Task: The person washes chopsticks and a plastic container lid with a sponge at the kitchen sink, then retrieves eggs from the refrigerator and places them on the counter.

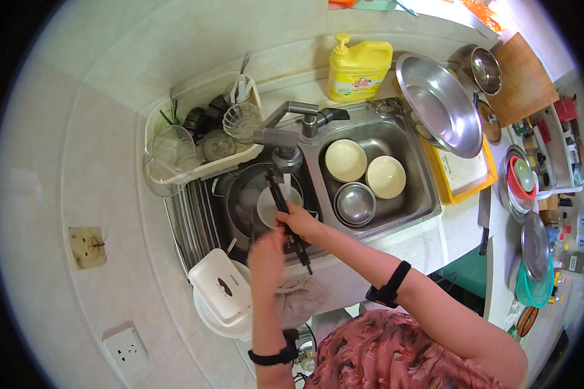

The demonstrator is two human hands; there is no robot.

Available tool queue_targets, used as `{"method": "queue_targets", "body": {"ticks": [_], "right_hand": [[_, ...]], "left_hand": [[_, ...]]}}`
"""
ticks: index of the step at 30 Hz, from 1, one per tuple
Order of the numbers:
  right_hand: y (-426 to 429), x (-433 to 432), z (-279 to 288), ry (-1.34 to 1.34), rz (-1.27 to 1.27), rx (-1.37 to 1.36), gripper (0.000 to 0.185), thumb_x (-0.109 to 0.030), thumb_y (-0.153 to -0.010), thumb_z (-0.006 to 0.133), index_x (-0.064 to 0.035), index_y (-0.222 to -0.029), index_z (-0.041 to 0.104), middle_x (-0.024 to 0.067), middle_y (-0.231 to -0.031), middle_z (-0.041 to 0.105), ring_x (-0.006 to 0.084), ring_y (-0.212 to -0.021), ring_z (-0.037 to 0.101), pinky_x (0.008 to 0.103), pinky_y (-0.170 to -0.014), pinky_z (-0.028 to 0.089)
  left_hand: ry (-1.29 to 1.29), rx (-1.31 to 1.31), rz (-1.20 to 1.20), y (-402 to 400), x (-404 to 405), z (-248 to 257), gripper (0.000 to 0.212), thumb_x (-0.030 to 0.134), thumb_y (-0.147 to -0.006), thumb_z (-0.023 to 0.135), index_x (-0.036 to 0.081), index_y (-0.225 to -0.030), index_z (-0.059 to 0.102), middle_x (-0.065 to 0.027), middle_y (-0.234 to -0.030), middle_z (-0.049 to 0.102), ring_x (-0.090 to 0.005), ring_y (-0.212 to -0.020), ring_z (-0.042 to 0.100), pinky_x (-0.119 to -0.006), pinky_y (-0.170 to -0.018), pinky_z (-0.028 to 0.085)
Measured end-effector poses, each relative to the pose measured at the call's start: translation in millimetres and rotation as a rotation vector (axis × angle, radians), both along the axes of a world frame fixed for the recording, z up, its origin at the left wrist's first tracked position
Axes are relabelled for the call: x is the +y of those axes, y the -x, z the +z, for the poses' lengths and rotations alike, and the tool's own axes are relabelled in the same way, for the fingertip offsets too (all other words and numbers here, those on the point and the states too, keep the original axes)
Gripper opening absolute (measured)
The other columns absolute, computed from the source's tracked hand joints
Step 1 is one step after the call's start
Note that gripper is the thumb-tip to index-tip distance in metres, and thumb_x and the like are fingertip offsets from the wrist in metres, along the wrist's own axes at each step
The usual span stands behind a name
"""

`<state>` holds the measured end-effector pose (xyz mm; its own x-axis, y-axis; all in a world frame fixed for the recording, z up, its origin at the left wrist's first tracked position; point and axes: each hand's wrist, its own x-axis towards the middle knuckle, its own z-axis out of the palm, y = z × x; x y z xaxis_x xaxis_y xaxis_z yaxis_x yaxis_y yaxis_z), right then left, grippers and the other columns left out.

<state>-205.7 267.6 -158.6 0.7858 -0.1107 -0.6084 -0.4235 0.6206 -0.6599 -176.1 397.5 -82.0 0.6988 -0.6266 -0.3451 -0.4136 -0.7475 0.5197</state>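
Observation:
My right hand [301, 221] grips a bundle of dark chopsticks [301, 252] slantwise over the left sink basin [214, 214]. My left hand [266, 255] is blurred close beside the bundle; whether its fingers hold anything cannot be made out. Beneath the hands, a metal pot [233, 214] with side handles stands in the basin under the faucet [285, 146]. Inside the pot are water and a white bowl [265, 206], partly covered by the chopsticks. A white utensil handle [287, 181] rises by the bowl.
Cream bowls [345, 160] and stacked steel bowls [355, 203] sit in the right basin. A dish rack [224, 167] with glassware stands behind left. Detergent [359, 73], a large steel basin [438, 104] and a knife [484, 219] are rightward. A white lid [224, 291] lies front left.

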Motion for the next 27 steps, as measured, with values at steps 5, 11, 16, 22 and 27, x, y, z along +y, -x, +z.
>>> {"method": "queue_targets", "body": {"ticks": [5, 11, 16, 22, 27], "right_hand": [[21.5, -22.6, 28.5, -0.038, 0.012, -0.014, 0.028, -0.011, -0.094, 0.045, -0.0031, -0.121, 0.043, 0.0057, -0.082, 0.056, 0.0106, -0.061, 0.049, 0.026, -0.051, 0.043], [98.1, -79.8, 47.1, -0.024, -0.048, -0.006, 0.022, -0.012, -0.095, 0.046, -0.0041, -0.115, 0.043, 0.0059, -0.083, 0.056, 0.0096, -0.06, 0.048, 0.0265, -0.05, 0.044], [142.7, -118.8, 51.1, 0.008, -0.18, -0.003, 0.021, -0.015, -0.095, 0.043, -0.0065, -0.115, 0.043, 0.0048, -0.078, 0.055, 0.0091, -0.056, 0.048, 0.0251, -0.046, 0.043], [156.0, -124.4, 45.7, 0.765, -0.008, 0.063, 0.035, -0.02, -0.095, 0.042, 0.0039, -0.12, 0.038, 0.0238, -0.087, 0.062, 0.0376, -0.071, 0.062, 0.0453, -0.058, 0.047], [170.5, -133.8, 42.6, 0.372, -0.075, 0.121, 0.025, -0.024, -0.096, 0.04, -0.0004, -0.103, 0.042, 0.0174, -0.079, 0.051, 0.0313, -0.064, 0.048, 0.0398, -0.055, 0.038]], "left_hand": [[0.851, -0.096, 0.248, -55.1, -86.4, 50.5, 0.04, 0.017, -0.098, 0.043, 0.002, -0.135, 0.039, -0.0177, -0.122, 0.055, -0.0238, -0.111, 0.054, -0.033, -0.091, 0.042], [0.864, -0.046, 0.331, -4.8, -139.4, 45.9, 0.041, 0.014, -0.096, 0.047, -0.001, -0.133, 0.04, -0.0144, -0.11, 0.06, -0.017, -0.095, 0.059, -0.028, -0.085, 0.045], [1.158, 0.163, 0.326, 64.1, -182.7, 35.7, 0.044, 0.01, -0.096, 0.046, -0.001, -0.136, 0.031, -0.016, -0.128, 0.049, -0.0216, -0.116, 0.052, -0.03, -0.093, 0.042], [0.819, 0.757, 0.543, 99.0, -218.5, -58.2, 0.025, 0.017, -0.096, 0.046, -0.003, -0.11, 0.047, -0.0121, -0.097, 0.06, -0.0193, -0.076, 0.062, -0.031, -0.069, 0.05], [0.809, 1.028, 0.72, 76.3, -264.1, -67.0, 0.021, 0.024, -0.094, 0.048, 0.006, -0.084, 0.051, 0.0028, -0.056, 0.039, -0.0098, -0.044, 0.039, -0.026, -0.037, 0.031]]}}
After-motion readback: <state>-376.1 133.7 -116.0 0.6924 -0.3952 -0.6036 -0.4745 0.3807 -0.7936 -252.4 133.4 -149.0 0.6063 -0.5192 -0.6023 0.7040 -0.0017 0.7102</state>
